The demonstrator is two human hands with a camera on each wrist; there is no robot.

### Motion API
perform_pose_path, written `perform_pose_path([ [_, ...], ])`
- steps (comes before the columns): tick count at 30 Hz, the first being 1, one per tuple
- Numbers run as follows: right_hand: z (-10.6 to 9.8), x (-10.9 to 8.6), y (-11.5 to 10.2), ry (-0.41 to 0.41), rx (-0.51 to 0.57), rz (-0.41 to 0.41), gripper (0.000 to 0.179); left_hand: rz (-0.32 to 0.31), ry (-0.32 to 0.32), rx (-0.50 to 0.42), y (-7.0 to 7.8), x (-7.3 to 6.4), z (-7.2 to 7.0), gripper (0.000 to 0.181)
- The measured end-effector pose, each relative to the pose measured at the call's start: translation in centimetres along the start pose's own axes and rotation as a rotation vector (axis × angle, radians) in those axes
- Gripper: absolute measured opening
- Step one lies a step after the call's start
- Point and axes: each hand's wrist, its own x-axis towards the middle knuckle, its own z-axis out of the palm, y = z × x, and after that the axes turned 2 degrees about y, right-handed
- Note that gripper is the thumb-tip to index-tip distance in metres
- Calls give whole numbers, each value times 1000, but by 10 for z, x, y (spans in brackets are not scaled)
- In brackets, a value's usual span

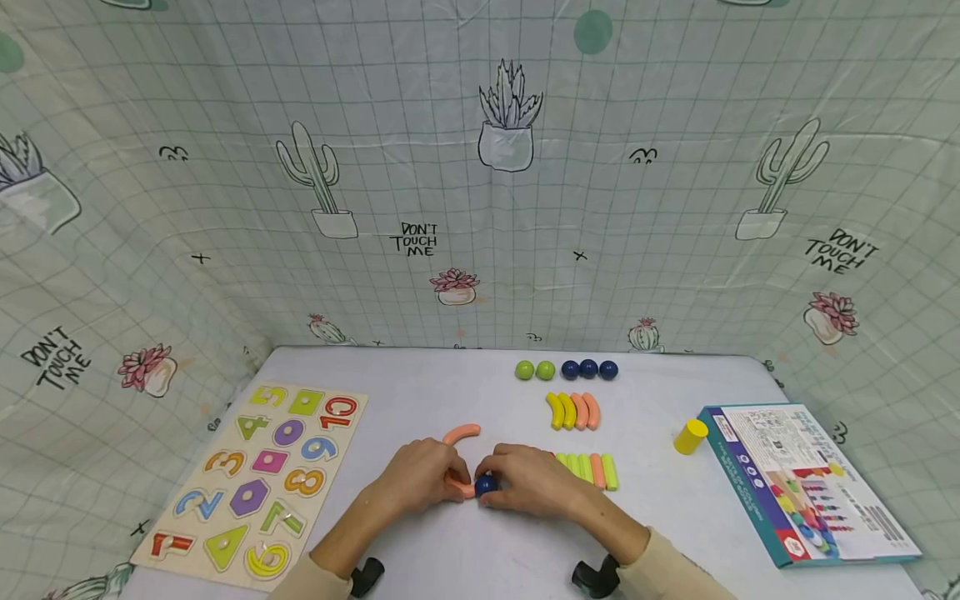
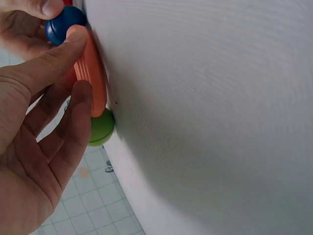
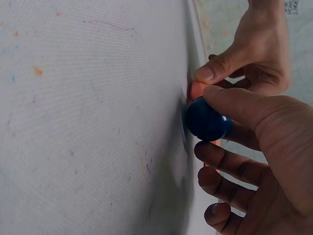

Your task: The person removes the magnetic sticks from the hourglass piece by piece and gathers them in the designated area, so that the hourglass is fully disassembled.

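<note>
My left hand (image 1: 422,477) pinches a salmon-orange curved block (image 2: 93,73) between thumb and fingers, low over the white table. In my right hand (image 1: 536,482), thumb and fingers grip a dark blue ball (image 3: 208,120). The ball meets the end of the curved block, and both hands are close together at the table's front middle. Just beyond the left hand lies another salmon curved block (image 1: 461,432), partly covered by that hand. A green ball (image 2: 101,128) shows past the held block's other end in the left wrist view.
Short yellow-green sticks (image 1: 585,468) lie right of the right hand, partly hidden by it. Behind them are yellow curved blocks (image 1: 562,411), then a row of balls (image 1: 588,368). A number puzzle board (image 1: 247,492) lies left; a yellow cylinder (image 1: 691,436) and flat box (image 1: 813,487) lie right.
</note>
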Motion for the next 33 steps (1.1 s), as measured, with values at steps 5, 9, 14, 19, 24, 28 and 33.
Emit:
perform_pose_path([
  [5, -3, 0, 2, 4, -2, 0, 31, 3, 1, -2, -1, 1, 0, 14],
  [9, -4, -1, 7, 8, -16, 16, 32, 5, 9, 3, -2, 1, -1, 14],
  [14, -5, -2, 10, 3, -14, 34, 33, 7, 9, 1, -2, 1, -1, 14],
  [19, -6, -2, 10, 2, -11, 35, 34, -2, 2, -7, -2, 1, 0, 14],
  [24, -11, -1, 10, 15, -28, 44, 32, -19, -16, 3, -1, 1, 1, 15],
  [28, -24, 6, 17, 39, 2, 68, 33, -28, -22, 10, 0, 0, 1, 24],
  [33, -44, 28, 40, 91, 121, 142, 38, -29, -2, 28, -1, -2, -1, 34],
])
